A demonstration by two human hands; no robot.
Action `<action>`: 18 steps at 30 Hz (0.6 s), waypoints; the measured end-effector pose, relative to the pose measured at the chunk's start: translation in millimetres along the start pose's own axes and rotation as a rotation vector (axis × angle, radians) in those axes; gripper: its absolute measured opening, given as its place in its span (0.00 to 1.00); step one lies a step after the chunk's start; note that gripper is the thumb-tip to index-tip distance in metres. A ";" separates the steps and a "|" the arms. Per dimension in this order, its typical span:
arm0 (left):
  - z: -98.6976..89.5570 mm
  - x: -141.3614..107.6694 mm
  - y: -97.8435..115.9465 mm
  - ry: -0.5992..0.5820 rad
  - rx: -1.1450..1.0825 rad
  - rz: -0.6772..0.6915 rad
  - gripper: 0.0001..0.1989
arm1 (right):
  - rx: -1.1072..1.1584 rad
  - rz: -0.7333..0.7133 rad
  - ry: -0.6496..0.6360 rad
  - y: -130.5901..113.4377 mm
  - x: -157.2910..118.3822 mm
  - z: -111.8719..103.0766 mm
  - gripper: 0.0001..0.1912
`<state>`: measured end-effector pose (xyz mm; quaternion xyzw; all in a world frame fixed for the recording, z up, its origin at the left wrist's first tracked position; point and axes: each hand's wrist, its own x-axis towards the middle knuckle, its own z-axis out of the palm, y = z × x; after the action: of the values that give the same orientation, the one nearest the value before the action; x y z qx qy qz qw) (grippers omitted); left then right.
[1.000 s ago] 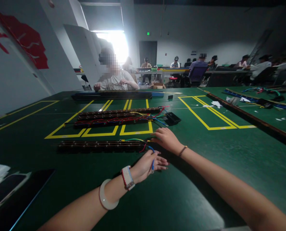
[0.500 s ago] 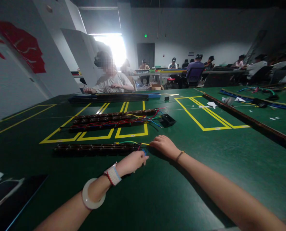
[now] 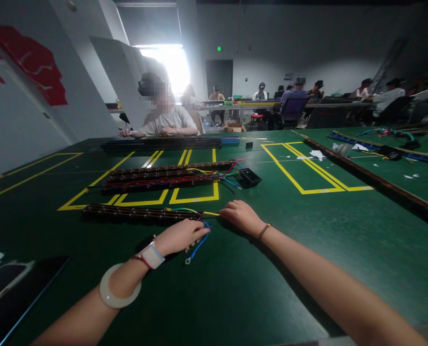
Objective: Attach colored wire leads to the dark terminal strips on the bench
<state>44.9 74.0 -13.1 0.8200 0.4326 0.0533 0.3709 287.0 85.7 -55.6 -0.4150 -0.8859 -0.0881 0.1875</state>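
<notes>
A long, dark slotted strip [image 3: 138,214] lies crosswise before me, its right end partly covered by my left hand [image 3: 181,237]. The fingers of that hand are bent around the strip's near edge at this end. A blue wire [image 3: 199,248] emerges beside its fingertips and curves down toward me, ending in a ring terminal [image 3: 188,261]. My right hand [image 3: 243,217] is closed, pinching the far end of a yellow wire [image 3: 211,214] that runs out from the strip. A green-and-yellow wire [image 3: 183,209] with a lug lies along the strip's top.
Beyond are several similar strips [image 3: 163,179] with coloured wires, and a black box [image 3: 250,177]. Yellow tape outlines [image 3: 195,199] mark the green table [image 3: 257,293]. A long brown bar [image 3: 372,175] lies at right, a dark panel [image 3: 30,293] at left. A person [image 3: 167,117] sits opposite.
My left hand has moved left from the blue wire onto the strip's end. The blue wire now hangs toward me, its ring terminal showing. The strip has turned slightly; my right hand keeps the yellow wire.
</notes>
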 end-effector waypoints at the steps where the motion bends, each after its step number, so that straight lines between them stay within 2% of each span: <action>1: -0.1 -2.0 0.0 -0.012 -0.103 -0.059 0.21 | 0.011 0.013 0.000 0.3 -0.1 0.3 0.13; 3: 1.0 -6.9 -1.1 0.020 -0.307 -0.168 0.22 | 0.026 0.032 0.000 0.8 -0.2 0.8 0.13; 6: 4.5 -15.4 -2.9 0.138 -0.627 -0.241 0.19 | 0.041 0.036 0.002 1.2 -0.1 1.4 0.13; 8: 6.5 -19.6 -3.3 0.251 -0.810 -0.238 0.18 | 0.051 0.034 0.000 1.0 -0.1 1.5 0.13; 11: 7.3 -18.2 -2.8 0.396 -0.957 -0.177 0.18 | 0.071 0.033 0.000 1.1 -0.5 2.1 0.13; 15: 7.5 -2.9 2.4 0.512 -0.959 -0.057 0.17 | 0.115 0.039 0.014 2.6 -1.2 5.0 0.12; 18: 11.5 8.8 9.4 0.522 -0.637 0.004 0.20 | 0.165 0.053 0.023 4.6 -1.2 7.4 0.11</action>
<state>61.3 70.8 -17.3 0.6241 0.4723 0.3913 0.4840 289.3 90.0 -62.9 -0.4205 -0.8766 -0.0145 0.2337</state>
